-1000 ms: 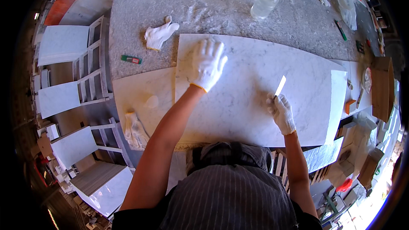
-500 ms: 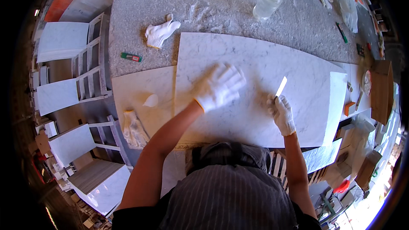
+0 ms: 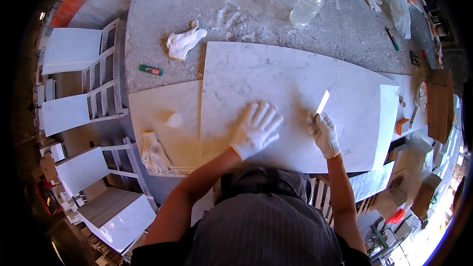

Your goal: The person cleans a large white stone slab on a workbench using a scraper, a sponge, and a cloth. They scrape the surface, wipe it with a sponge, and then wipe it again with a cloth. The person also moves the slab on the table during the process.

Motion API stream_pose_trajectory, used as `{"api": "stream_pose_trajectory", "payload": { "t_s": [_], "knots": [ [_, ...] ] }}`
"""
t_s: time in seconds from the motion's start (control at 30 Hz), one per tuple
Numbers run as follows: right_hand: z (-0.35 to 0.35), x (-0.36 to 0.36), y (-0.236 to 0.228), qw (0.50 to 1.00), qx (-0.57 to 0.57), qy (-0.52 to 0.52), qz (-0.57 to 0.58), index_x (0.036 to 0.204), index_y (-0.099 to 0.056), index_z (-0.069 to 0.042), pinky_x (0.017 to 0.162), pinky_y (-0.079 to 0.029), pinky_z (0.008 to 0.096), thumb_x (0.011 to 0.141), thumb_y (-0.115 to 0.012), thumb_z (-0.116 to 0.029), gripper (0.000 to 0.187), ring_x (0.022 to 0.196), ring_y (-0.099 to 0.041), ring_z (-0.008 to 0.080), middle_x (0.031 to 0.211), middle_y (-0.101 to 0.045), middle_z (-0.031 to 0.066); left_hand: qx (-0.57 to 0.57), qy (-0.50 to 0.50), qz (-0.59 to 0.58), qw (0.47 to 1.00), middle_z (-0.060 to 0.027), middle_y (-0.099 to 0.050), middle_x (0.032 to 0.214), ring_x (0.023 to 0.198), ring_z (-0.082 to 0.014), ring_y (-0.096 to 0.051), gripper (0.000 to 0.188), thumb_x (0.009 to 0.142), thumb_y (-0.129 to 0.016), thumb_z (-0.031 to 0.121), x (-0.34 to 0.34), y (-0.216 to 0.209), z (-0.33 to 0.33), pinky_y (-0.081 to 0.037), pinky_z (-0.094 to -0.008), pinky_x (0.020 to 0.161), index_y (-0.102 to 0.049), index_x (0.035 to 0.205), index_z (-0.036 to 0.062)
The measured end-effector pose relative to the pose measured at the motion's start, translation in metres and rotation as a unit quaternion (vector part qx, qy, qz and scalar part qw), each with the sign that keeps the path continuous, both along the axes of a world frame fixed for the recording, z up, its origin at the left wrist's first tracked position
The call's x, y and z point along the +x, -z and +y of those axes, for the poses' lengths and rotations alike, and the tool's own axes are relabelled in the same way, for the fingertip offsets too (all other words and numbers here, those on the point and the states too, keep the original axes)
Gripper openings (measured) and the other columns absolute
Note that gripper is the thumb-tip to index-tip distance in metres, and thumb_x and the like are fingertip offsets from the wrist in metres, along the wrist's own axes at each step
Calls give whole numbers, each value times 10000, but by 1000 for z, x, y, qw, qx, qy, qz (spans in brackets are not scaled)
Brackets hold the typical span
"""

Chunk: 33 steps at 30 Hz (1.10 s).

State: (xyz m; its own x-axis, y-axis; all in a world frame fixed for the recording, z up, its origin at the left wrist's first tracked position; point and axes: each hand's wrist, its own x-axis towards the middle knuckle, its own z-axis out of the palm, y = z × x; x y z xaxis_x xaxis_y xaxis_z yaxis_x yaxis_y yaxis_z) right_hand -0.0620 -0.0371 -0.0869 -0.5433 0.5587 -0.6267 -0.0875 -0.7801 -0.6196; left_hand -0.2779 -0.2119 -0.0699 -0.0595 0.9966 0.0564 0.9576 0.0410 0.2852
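Firstly, one marble slab [image 3: 295,76], white with grey veining, laid flat on the grey worktable [image 3: 236,0] directly before the person; all places below are given from it.

Left hand [image 3: 257,130]: white knit glove, fingers spread apart, palm down at the slab's near part; whether it presses or hovers cannot be told.

Right hand [image 3: 325,135]: similar glove, fingers clamped on the lower end of a pale flat strip [image 3: 322,101], which points up and away, over the right half of the slab.

Left of the slab: a second pale slab [image 3: 162,101], bearing a small white piece [image 3: 173,119] and limp gloves [image 3: 154,152].

Beyond the slab's far left corner: one stuffed-looking glove [image 3: 185,41] and a green-and-red packet [image 3: 150,70].

Beyond its far edge: a clear bottle [image 3: 307,5], white-capped, upright; further right, a green pen [image 3: 392,39].

Right of the slab: an orange block [image 3: 402,126]; past that, a brown cardboard box [image 3: 440,103].
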Motion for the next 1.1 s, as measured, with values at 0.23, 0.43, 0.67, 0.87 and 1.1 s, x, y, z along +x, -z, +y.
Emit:
{"api": "stream_pose_trajectory", "payload": {
  "t_s": [0.23, 0.43, 0.67, 0.87, 1.1],
  "knots": [
    [2, 4, 7, 999, 32, -23, 11, 1121, -618, -66, 679, -525, 229, 1036, -535, -169, 157, 912, -656, 117, 1089, -679, 53, 4, -67, -3, 998, -140, -505, 1450, 1366, -355, -424, 564, 928, -588, 434, -12, -1, -36, -274, -547, 1154, -553, 1392, 115],
    [-2, -1, 9, 1000, 27, -13, 2, 1131, -627, -69, 675, -533, 230, 1031, -539, -143, 153, 946, -665, 126, 1099, -686, 54, 15, -267, 101, 958, -166, -519, 1407, 1344, -375, -424, 567, 933, -584, 400, -59, 0, -80, -285, -564, 1136, -527, 1384, 61],
    [5, 3, 9, 999, 23, -19, 25, 1104, -617, -77, 673, -518, 245, 1020, -567, -149, 121, 925, -652, 129, 1076, -680, 51, 34, -259, 93, 961, -182, -504, 1417, 1338, -381, -438, 559, 919, -603, 380, -48, 5, -80, -294, -562, 1132, -533, 1367, 54],
    [3, -1, 9, 998, 29, -36, 39, 1054, -614, -81, 695, -532, 245, 1022, -562, -148, 91, 939, -660, 138, 1088, -680, 54, 33, -298, 149, 942, -157, -520, 1418, 1336, -337, -445, 551, 936, -574, 403, -103, 14, -39, -312, -528, 1128, -535, 1367, 63],
    [6, 7, 20, 998, 41, -16, 41, 1037, -613, -81, 672, -533, 251, 1017, -569, -133, 71, 925, -667, 152, 1057, -680, 68, 29, -287, 125, 949, -192, -522, 1422, 1316, -364, -471, 537, 939, -579, 359, -78, 5, -69, -331, -521, 1113, -535, 1368, 39]
  ]
}}
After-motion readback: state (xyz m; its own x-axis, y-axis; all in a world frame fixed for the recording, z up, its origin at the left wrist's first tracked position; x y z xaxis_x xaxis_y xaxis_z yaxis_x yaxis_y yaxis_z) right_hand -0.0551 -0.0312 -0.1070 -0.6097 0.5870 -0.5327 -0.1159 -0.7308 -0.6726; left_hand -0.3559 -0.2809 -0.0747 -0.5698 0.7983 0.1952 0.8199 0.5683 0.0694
